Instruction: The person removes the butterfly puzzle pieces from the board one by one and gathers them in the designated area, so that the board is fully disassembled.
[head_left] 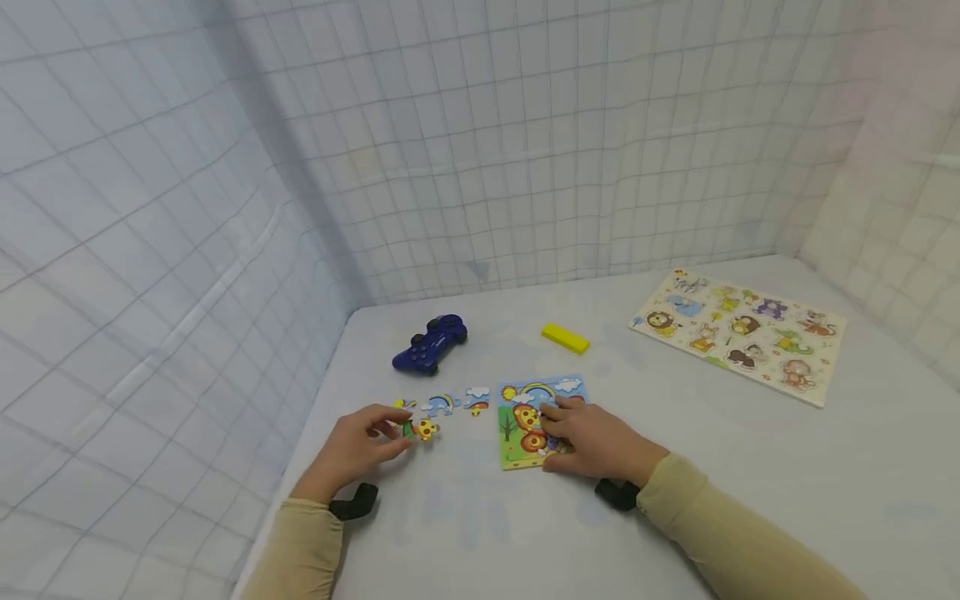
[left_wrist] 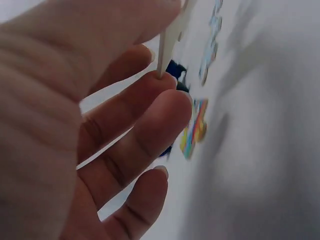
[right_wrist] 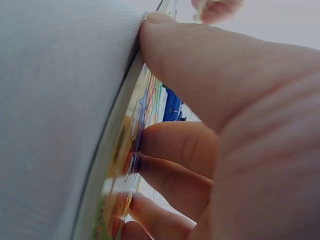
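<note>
Puzzle piece (left_wrist: 171,44) sits pinched in left fingers (left_wrist: 165,112); right fingers (right_wrist: 175,142) rest spread on board (head_left: 513,423).

Long, lightly creased tan sleeves (head_left: 750,532) and small black angular wrist-worn devices (head_left: 356,502)

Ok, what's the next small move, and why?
I'd probably carry the yellow, spotted jigsaw piece across to the picture puzzle board: the left hand pinches the piece, and the right hand rests on the board, likely steadying it.
</note>
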